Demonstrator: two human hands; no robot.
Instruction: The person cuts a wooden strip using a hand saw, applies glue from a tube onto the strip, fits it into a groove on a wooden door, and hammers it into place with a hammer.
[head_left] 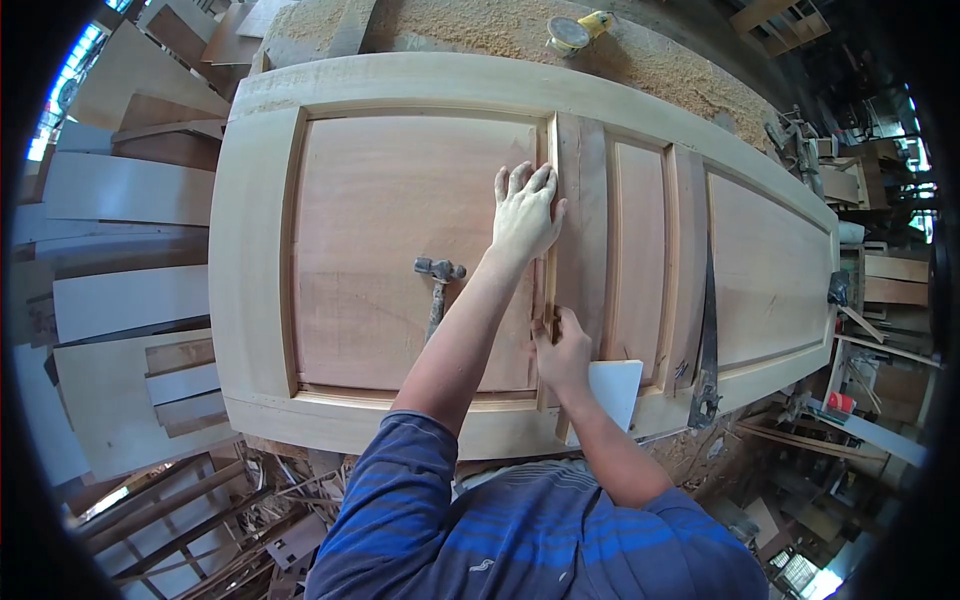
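A pale wooden panel door (255,240) lies flat in front of me. Along the crosspiece beside its large left panel (400,190) runs a thin wooden moulding strip (550,285). My left hand (525,212) rests on the upper part of this strip, fingers stretched out. Lower down, my right hand (563,352) pinches the strip near its near end; the exact fingertip contact is partly hidden. A hammer (438,270) lies on the large panel, its handle partly behind my left forearm. Beside my right wrist is a white rectangular board (617,385).
A handsaw (708,345) lies across the door's right part, with small nails (682,368) nearby. Behind the door, a yellow power tool with a round disc (572,33) sits among sawdust (470,25). Boards (130,190) are stacked at left; wood scraps (290,500) litter the floor.
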